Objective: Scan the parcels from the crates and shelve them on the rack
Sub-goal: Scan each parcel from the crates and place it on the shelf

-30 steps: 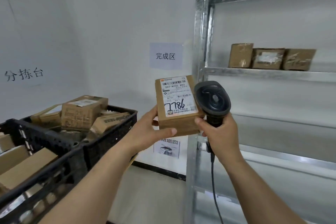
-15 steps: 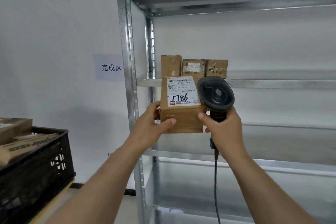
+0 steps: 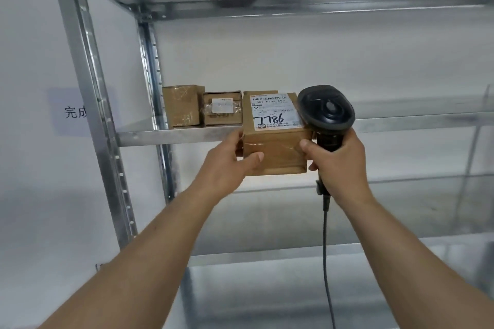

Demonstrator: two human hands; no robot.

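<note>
While white walls frame the metal rack (image 3: 171, 135), two taped boxes (image 3: 203, 108) sit at the left end of its shelf. Left hand (image 3: 227, 163) has its grip curled round the parcel (image 3: 275, 149), thumb on the front face, held at the shelf's front edge. Right hand (image 3: 336, 160) is wrapped round the scanner (image 3: 326, 109), thumb touching the parcel's right side, both forearms reaching up and forward.

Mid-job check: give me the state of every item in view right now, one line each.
Labelled parcel: held in the air at the shelf's front edge, label up, not yet shelved.
Left hand: grips the parcel's left side.
Right hand: grips the scanner handle.
Scanner: upright, beside the parcel.
Two shelved parcels: standing on the shelf.
</note>
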